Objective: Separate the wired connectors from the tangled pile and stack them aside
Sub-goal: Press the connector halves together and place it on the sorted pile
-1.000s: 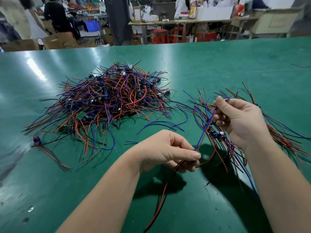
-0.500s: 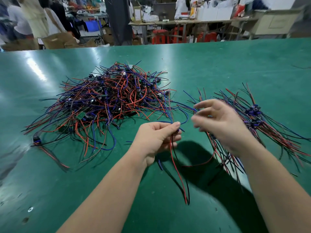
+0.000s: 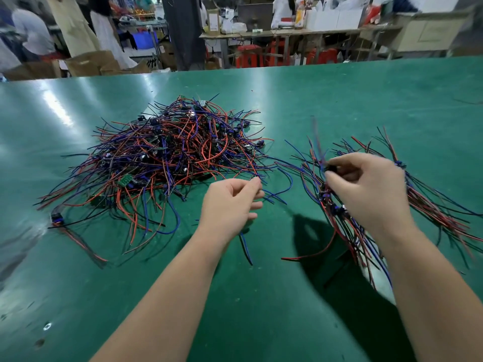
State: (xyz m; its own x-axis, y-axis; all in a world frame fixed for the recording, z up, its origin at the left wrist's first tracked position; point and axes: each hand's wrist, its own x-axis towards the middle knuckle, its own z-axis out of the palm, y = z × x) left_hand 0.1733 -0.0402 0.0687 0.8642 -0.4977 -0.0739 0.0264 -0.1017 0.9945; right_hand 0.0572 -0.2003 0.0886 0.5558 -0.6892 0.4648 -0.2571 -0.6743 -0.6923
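Plainly, the danger lies in the wires themselves. Our left hand (image 3: 231, 202) has its grip closed to a pinch, thumb against forefinger, seemingly on a trailing wire (image 3: 246, 248) that hangs below the palm, at the five o'clock edge of the tangled pile (image 3: 167, 158); our right hand (image 3: 366, 189) has its grip pinched shut on a small dark connector (image 3: 329, 168), held just above the sorted stack (image 3: 433, 207) at three o'clock on the green surface (image 3: 261, 322). We judge that a pull on the left would drag looped neighbours along, spreading the pile toward the stack until the two mingle. We also think a hard tug could strain the thin leads where they join their connectors. On the right, the connector's own leads, blurred at twelve o'clock from that hand, could hook among the sorted wires and lift some out as we set it down. Either pinch is slight, so a wire may simply slip free.
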